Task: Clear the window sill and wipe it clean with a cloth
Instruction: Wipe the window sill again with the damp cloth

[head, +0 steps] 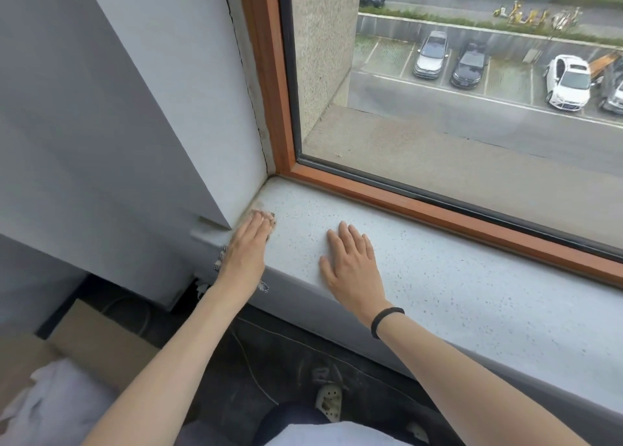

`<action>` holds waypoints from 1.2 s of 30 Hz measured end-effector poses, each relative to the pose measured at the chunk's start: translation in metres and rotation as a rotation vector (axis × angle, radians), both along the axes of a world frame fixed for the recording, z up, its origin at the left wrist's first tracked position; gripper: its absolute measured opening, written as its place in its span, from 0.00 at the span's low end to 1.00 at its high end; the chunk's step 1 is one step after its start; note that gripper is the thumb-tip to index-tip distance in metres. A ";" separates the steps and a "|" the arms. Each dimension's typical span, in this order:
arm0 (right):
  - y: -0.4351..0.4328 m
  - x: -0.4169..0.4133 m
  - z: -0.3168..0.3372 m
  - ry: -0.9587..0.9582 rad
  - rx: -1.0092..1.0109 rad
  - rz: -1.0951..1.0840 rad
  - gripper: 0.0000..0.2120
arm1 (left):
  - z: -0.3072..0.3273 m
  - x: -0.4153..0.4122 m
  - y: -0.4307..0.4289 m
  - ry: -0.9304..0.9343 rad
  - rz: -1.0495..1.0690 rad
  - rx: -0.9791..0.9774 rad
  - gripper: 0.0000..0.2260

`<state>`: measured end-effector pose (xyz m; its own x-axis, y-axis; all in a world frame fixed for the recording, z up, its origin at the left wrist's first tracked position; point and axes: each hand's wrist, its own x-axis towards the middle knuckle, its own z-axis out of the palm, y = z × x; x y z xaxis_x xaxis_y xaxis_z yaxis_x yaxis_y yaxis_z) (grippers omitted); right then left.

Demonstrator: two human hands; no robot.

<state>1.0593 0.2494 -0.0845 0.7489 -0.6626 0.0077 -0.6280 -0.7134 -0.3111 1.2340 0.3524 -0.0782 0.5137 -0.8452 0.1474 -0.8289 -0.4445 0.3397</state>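
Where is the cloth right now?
Under the left hand, mostly hidden, pressed flat on the window sill at its far left corner by the wall; only patterned bits of the cloth peek out.

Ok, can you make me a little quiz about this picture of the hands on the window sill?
1. True or false: the right hand lies flat on the window sill.
2. Which hand is pressing on the cloth in the corner by the wall?
A. left hand
B. right hand
C. both
3. Fill in: the black band is on the ____ wrist.

Key
1. True. Its palm is down and its fingers are spread on the speckled sill.
2. A. Only a bit of the cloth peeks out from under the fingers.
3. Right.
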 end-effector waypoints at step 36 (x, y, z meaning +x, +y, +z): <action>-0.012 0.002 0.009 0.016 -0.084 -0.026 0.25 | -0.004 -0.007 -0.071 0.012 -0.397 -0.030 0.28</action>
<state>1.0609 0.2371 -0.0755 0.7321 -0.6792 0.0526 -0.6508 -0.7202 -0.2405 1.2265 0.2814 -0.0827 0.1499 -0.9739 0.1705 -0.9300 -0.0804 0.3585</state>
